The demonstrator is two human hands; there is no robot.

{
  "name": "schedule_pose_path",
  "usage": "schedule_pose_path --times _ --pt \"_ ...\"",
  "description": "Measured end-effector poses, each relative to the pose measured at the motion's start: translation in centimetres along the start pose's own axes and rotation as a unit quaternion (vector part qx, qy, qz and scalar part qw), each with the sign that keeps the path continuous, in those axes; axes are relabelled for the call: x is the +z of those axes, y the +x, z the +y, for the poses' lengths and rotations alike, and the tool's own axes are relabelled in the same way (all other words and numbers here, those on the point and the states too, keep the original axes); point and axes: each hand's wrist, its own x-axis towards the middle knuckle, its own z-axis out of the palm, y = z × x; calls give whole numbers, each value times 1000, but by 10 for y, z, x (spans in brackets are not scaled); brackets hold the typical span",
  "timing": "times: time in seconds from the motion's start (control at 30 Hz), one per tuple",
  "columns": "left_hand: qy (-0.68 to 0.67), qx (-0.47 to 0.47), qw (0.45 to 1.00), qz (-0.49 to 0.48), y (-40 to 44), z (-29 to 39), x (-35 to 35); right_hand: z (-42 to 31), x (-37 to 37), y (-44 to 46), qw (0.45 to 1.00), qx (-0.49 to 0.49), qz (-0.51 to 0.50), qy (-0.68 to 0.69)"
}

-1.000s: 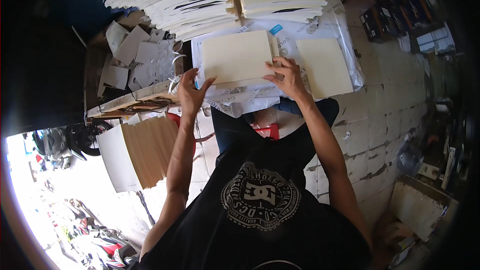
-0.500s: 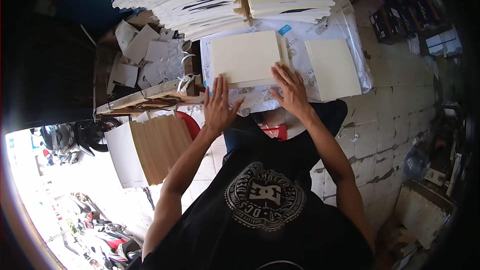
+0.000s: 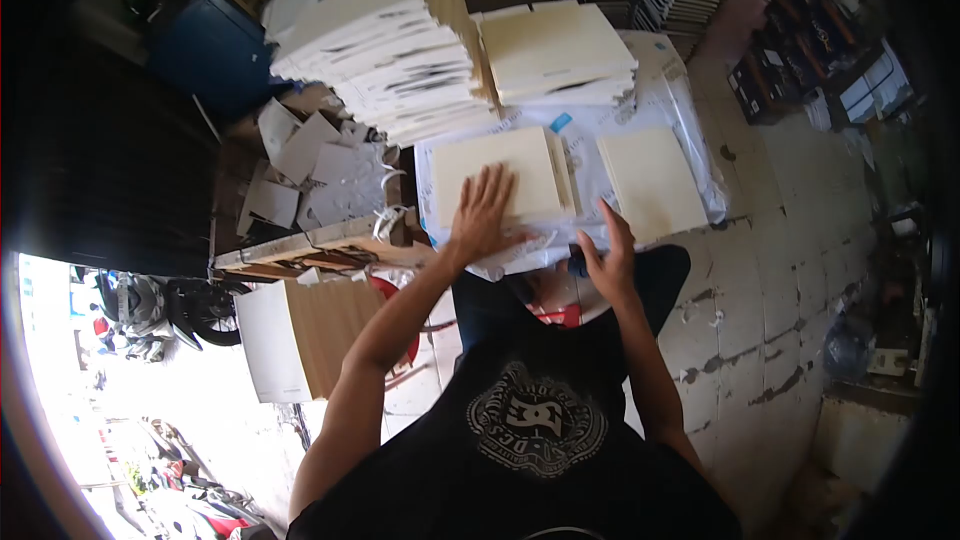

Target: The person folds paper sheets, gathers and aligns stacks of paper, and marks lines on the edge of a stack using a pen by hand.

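My left hand (image 3: pixel 482 215) lies flat with its fingers stretched over a low stack of cream paper sheets (image 3: pixel 495 160) on the wrapped table surface. Off to the right, my right hand (image 3: pixel 612 255) is raised at the near table edge, thumb and fingers apart, with nothing visible in its grip. A small dark patch shows beside its thumb; I cannot make out what it is. Just beyond those fingertips rests a second cream stack (image 3: pixel 655 180), slightly fanned along its left edge.
Tall piles of folded paper (image 3: pixel 390 50) and a shorter cream pile (image 3: pixel 555 50) stand at the back. A wooden bin of paper scraps (image 3: pixel 310 165) adjoins the table on the left. Below it is a thick paper block (image 3: pixel 330 330) by a red stool (image 3: pixel 402 340).
My left hand has moved from the stack's near edge onto its top. My right hand has come off the stack, back toward the table edge. The camera view has tilted up.
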Motion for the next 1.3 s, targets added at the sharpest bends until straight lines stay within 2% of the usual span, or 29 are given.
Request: schedule_pose_path --times 0.1,0.2,0.3,0.4,0.43,0.63,0.7,0.77,0.83,0.87,0.97,1.03,1.17,1.23,1.3 --pt "-19 -12 998 56 -19 12 9 4 -17 -19 997 66 28 15" --pt "8 4 998 69 -44 18 18 10 -20 -34 994 100 31 28" --pt "-86 37 978 185 -42 6 0 9 -21 -39 990 135 8 42" --pt "-159 -19 972 173 -35 4 -40 7 -21 -37 986 154 2 61" --pt "-136 -15 963 231 -32 6 -65 7 -21 -36 986 157 2 63" --pt "-249 -216 913 240 -34 -9 -195 9 -26 -44 980 186 21 61" --pt "-461 -116 797 373 -32 -14 -220 11 -27 -51 977 205 10 61" --pt "-520 -78 727 443 -28 -7 -258 11 -27 -58 975 214 1 63" --pt "-609 -36 652 451 -22 -25 -279 10 -28 -62 975 215 -4 65" --pt "-618 -26 612 493 -15 -25 -291 10 -27 -63 975 211 -5 65" --pt "-523 8 609 597 6 -27 -325 9 -32 -65 976 207 -1 65" --pt "-519 82 578 624 27 -13 -349 3 -35 -63 976 209 3 66" --pt "-322 153 607 710 81 3 -377 3 -38 -62 978 196 21 63" --pt "-221 200 626 721 112 7 -379 -1 -41 -61 978 199 30 61" --pt "-267 207 655 675 141 18 -371 -3 -44 -62 977 199 39 60"
